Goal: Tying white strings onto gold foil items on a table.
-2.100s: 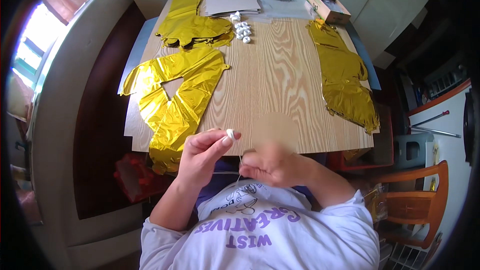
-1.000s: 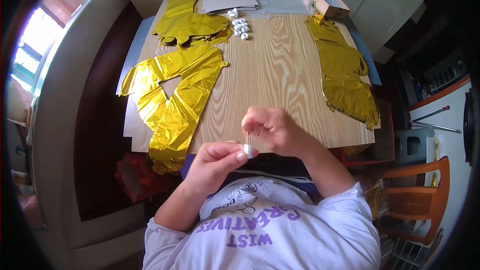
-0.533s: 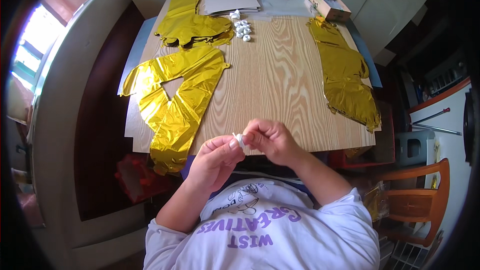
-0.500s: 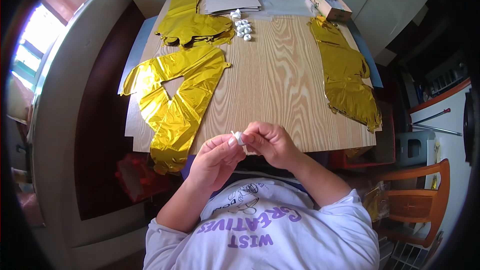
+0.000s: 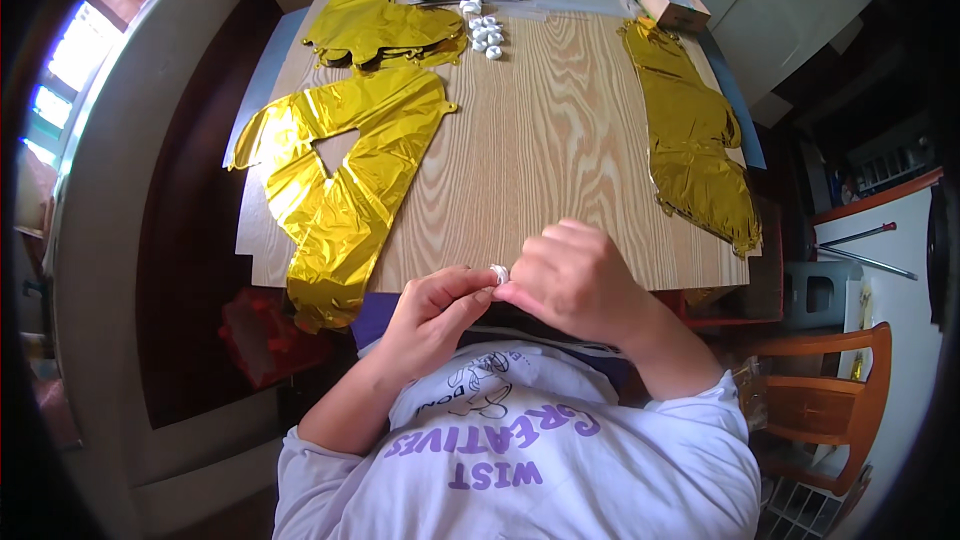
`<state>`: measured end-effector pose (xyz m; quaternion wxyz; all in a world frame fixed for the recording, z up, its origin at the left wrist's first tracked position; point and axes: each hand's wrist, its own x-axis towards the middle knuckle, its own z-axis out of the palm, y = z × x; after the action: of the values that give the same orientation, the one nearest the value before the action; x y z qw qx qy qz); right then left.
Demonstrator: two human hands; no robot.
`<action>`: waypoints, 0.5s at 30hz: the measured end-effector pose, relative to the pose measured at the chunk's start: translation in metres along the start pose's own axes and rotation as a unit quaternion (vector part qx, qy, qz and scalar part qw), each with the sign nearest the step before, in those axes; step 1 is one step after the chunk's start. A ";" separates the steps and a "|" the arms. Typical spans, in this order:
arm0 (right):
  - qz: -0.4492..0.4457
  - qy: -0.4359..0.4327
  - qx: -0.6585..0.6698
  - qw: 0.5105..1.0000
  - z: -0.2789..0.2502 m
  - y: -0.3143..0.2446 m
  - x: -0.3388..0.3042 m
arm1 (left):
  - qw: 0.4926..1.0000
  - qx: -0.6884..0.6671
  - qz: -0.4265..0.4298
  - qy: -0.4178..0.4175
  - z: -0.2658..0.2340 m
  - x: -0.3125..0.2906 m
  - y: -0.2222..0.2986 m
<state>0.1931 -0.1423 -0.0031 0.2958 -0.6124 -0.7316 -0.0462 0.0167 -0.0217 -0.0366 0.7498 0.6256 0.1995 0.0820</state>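
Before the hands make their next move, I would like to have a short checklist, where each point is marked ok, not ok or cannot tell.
1. White coil at the fingertips of the left hand: ok.
2. Right hand close to the coil: ok, curled right beside it.
3. Loose end of the coil visible: cannot tell, too small among the fingers.
4. White bundles grouped apart from the hands: ok, they lie on the far part of the table.
5. Gold foil piece with the triangular opening fully on the table: not ok, its near end reaches past the edge.
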 end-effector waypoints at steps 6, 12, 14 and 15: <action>0.181 -0.090 0.367 0.908 0.001 0.021 0.003 | 0.994 -0.068 -0.030 -0.084 0.000 0.003 0.006; 0.126 -0.080 0.554 0.819 0.016 0.030 -0.008 | 0.980 -0.126 -0.078 -0.131 -0.002 0.005 0.005; 0.120 -0.101 0.567 0.809 0.013 0.032 -0.004 | 0.976 -0.114 -0.074 -0.168 -0.009 0.011 0.005; 0.117 -0.111 0.573 0.804 0.012 0.032 -0.003 | 0.970 -0.129 -0.083 -0.187 -0.010 0.014 0.006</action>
<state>0.2190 -0.1320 -0.0237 0.5126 -0.4136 -0.5757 0.4845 0.0259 -0.0065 -0.0345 0.8525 0.5088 0.0945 -0.0735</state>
